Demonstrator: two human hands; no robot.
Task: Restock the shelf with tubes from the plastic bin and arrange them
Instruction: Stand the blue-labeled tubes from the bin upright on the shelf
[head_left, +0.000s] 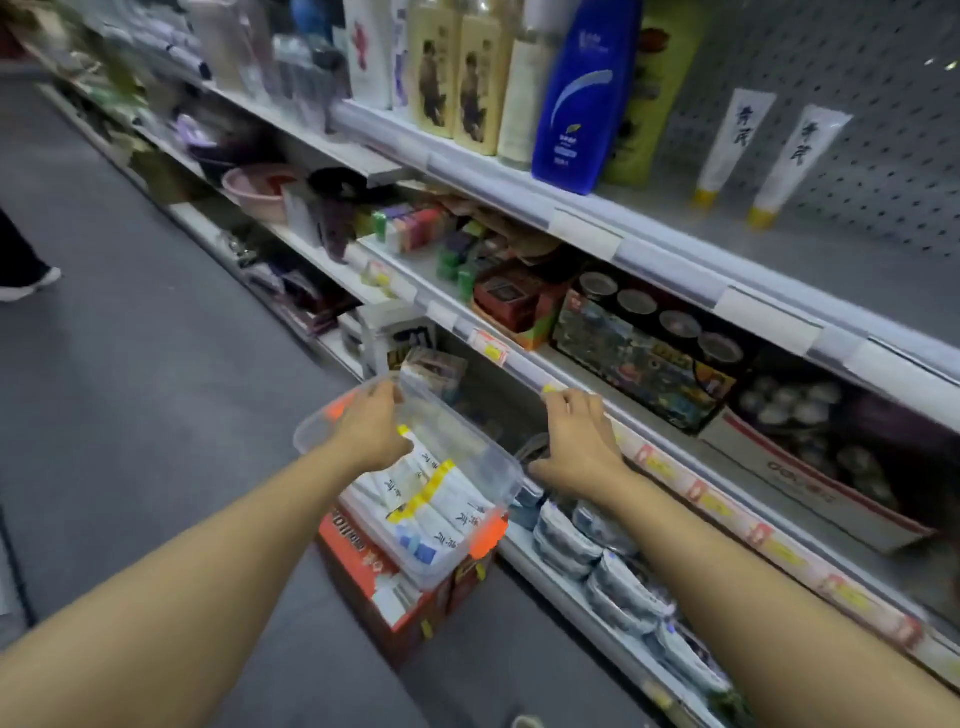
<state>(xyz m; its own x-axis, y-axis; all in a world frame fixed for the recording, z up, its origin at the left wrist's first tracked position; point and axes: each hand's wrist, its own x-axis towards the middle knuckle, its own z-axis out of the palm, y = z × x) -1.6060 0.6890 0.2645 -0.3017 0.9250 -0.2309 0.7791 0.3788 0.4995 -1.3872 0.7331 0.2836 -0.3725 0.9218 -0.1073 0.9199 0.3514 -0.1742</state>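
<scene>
A clear plastic bin (470, 452) with orange clips sits on a red-orange carton in front of the lower shelves. It holds several white tubes (441, 504) with yellow or blue caps, lying flat. My left hand (371, 423) reaches over the bin, its fingers curled on the far left rim. My right hand (571, 441) hovers just right of the bin by the shelf edge, fingers relaxed and holding nothing. Two matching white tubes (769, 166) stand cap-down on the upper shelf (831, 254) at the right, against the pegboard.
Shampoo bottles (582, 98) crowd the upper shelf left of the tubes. Boxed goods (649, 358) fill the middle shelf; wrapped packs (613, 561) line the bottom one. The red-orange carton (374, 577) stands on the grey aisle floor. A person's shoe (26, 283) shows at far left.
</scene>
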